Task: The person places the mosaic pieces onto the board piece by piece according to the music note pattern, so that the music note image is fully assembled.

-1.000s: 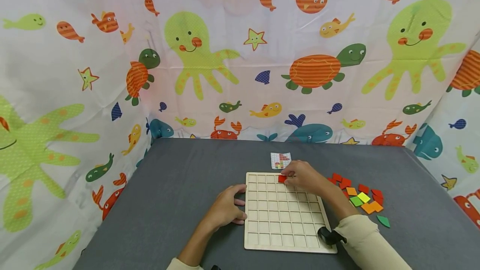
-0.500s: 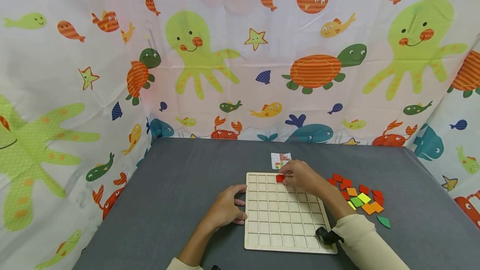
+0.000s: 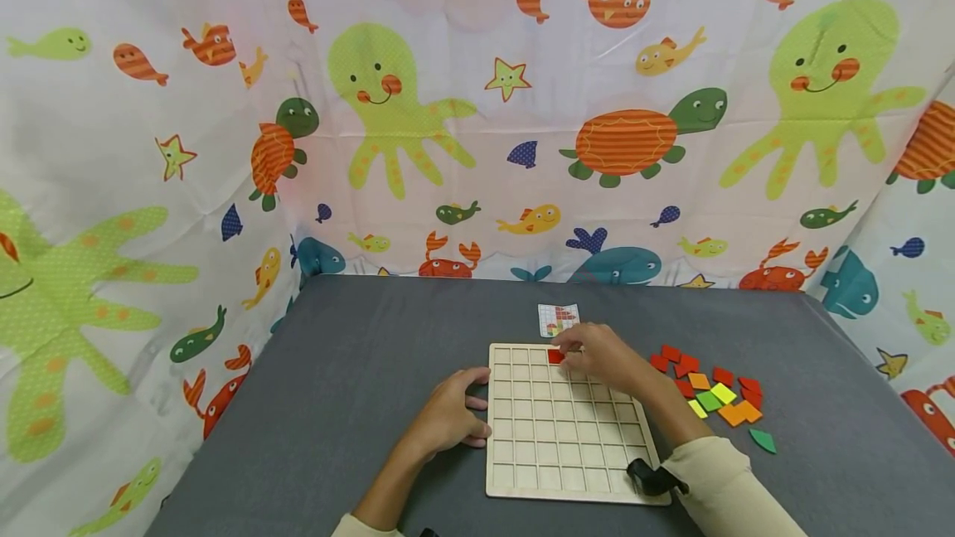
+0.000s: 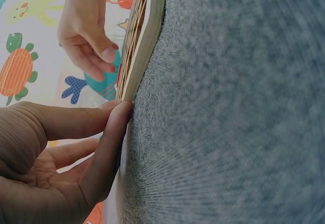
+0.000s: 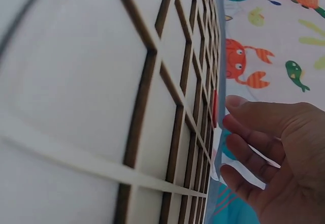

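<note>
A square wooden grid board (image 3: 567, 442) lies on the grey table. In a far-row cell, left of its middle, sits a red tile (image 3: 555, 356). My right hand (image 3: 600, 353) hovers just beside this tile, its thumb and fingers loosely bent. The right wrist view has the red tile (image 5: 215, 107) lying in the grid, thumb tip close to it and nothing in the fingers. At the board's left edge my left hand (image 3: 446, 411) steadies it; the left wrist view shows thumb and finger pinching the rim (image 4: 138, 69).
Several red tiles (image 3: 671, 353), orange tiles (image 3: 733, 415), a yellow tile (image 3: 724, 393), a green tile (image 3: 709, 401) and a green leaf-shaped piece (image 3: 763, 441) lie right of the board. A printed pattern card (image 3: 555, 319) lies behind it. A sea-animal curtain (image 3: 477, 131) hangs beyond the table.
The red tile has shifted slightly left along the far row. My right hand has moved a little left with it and its fingers have loosened from it. The left hand keeps its place.
</note>
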Demonstrator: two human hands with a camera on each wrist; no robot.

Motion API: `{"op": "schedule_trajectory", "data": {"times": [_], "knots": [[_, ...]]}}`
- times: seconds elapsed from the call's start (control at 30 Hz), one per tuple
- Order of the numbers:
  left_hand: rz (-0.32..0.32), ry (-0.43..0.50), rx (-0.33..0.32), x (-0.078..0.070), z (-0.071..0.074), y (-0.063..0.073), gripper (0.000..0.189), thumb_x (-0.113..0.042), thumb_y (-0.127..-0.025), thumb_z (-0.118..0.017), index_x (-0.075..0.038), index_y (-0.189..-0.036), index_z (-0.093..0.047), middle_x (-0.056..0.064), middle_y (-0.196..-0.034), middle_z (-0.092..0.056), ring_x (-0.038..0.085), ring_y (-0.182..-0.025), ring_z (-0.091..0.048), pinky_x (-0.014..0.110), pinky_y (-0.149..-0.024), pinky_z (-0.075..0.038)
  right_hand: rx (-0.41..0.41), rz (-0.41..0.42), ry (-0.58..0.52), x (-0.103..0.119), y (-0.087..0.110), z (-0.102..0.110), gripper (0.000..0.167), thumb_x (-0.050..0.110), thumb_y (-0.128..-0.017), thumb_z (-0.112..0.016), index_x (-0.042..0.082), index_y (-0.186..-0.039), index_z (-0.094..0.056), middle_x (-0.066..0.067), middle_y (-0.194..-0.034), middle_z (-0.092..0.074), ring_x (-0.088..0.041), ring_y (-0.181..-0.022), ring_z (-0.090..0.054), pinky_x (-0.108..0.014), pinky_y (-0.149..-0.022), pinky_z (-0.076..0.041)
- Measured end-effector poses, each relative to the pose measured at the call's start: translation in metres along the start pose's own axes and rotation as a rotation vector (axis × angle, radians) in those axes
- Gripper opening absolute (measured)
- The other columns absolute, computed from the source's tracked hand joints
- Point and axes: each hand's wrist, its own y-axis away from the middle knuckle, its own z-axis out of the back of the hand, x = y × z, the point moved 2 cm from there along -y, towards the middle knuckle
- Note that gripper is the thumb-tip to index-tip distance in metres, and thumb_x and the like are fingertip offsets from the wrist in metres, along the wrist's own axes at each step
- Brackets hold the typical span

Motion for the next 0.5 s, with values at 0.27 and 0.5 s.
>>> {"op": "schedule_trajectory", "data": {"times": [0.27, 0.5], "knots": [[-0.010, -0.002, 0.002, 0.001, 0.000, 0.000, 0.090, 0.027, -0.070, -0.078, 0.000, -0.152, -0.052, 0.022, -0.145, -0.055, 0.033, -0.108, -0.069, 0.039, -0.058, -0.067, -0.038, -0.015, -0.048, -0.005, 0.019, 0.007, 0.027, 0.010, -0.098, -0.076, 0.003, -0.124, -0.076, -0.005, -0.108, -0.074, -0.024, -0.103, -0.066, -0.043, -0.087, -0.061], [-0.006, -0.004, 0.004, 0.001, 0.000, 0.001, 0.090, 0.027, -0.070, -0.078, 0.000, -0.152, -0.052, 0.021, -0.146, -0.055, 0.032, -0.109, -0.069, 0.039, -0.058, -0.067, -0.083, -0.030, -0.036, -0.016, 0.040, 0.017, 0.028, 0.012, -0.098, -0.074, 0.004, -0.125, -0.076, -0.005, -0.110, -0.075, -0.025, -0.104, -0.065, -0.043, -0.087, -0.059]]}}
